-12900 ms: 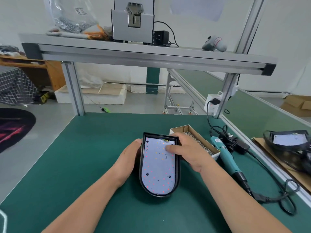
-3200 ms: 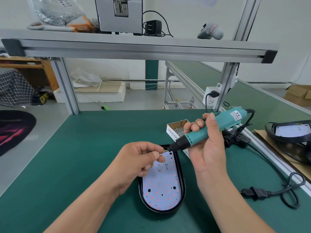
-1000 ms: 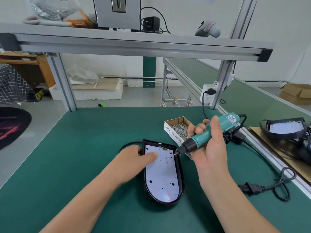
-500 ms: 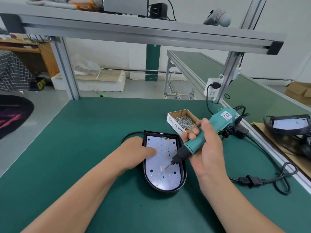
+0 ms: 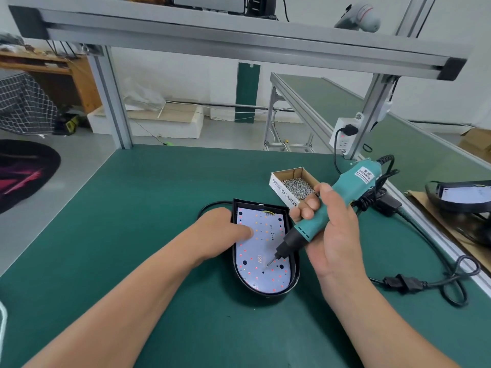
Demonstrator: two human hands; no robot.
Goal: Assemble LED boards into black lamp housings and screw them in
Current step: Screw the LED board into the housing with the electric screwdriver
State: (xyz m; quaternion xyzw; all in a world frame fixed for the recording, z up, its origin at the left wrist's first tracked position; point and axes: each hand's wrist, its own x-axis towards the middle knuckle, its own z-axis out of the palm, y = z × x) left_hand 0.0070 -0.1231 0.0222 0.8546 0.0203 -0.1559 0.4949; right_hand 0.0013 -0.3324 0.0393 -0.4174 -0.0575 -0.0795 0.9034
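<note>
Clasped by the right hand (image 5: 335,241), the screwdriver (image 5: 354,183) is aimed seven o'clock at the LED board (image 5: 269,227), pinned under the flat-fingered left hand (image 5: 222,230).

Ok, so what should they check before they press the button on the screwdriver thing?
1. LED board lies inside the black housing: ok.
2. Left hand presses the board down: ok.
3. Right hand grips the screwdriver: ok.
4. Bit tip meets the board near its rounded end: ok.
5. A screw sits on the bit tip: cannot tell, too small.
6. Screwdriver stands straight up over the board: not ok, it looks tilted.
</note>
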